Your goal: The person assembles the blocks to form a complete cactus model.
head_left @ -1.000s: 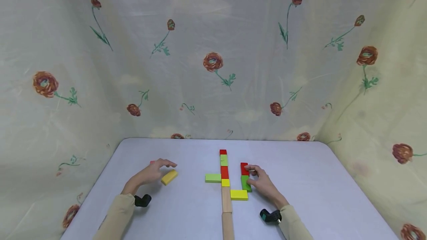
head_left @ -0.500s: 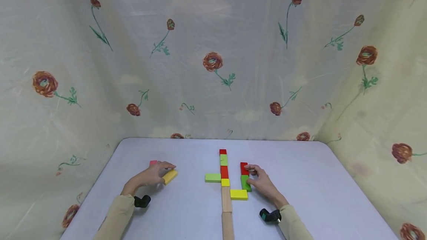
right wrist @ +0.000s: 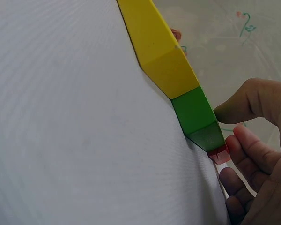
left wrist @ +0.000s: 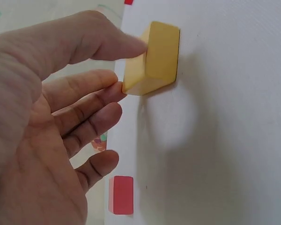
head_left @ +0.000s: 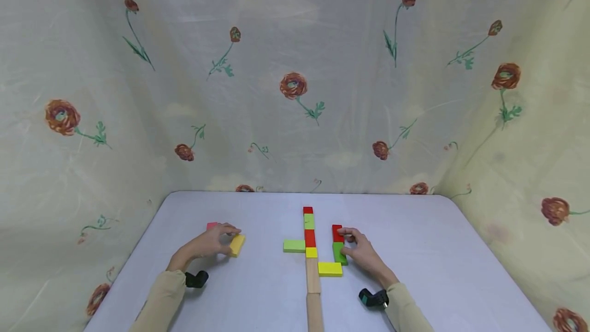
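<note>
My left hand (head_left: pixel 208 241) pinches a yellow wooden block (head_left: pixel 237 245) at the table's left side. In the left wrist view the thumb presses the edge of the yellow block (left wrist: pixel 161 51), and fingertips meet its other end. A pink-red block (left wrist: pixel 122 195) lies just beyond that hand. My right hand (head_left: pixel 364 255) rests with loosely bent fingers beside a red block (head_left: pixel 338 233) and a green block (head_left: pixel 339 254) laid end to end. Its index fingertip is at the red one. Its thumb touches the edge of the green block (right wrist: pixel 196 112) in the right wrist view.
A line of blocks runs up the middle of the white table (head_left: pixel 258 301): plain wood (head_left: pixel 313 275) nearest, then several coloured ones. A light green block (head_left: pixel 294 246) juts left from it, and a bright yellow block (head_left: pixel 330 269) juts right. A flowered cloth (head_left: pixel 258 127) hangs behind.
My left hand has lowered onto the yellow block and taken hold of it. The block has turned to stand more upright in the head view. The right hand stays put.
</note>
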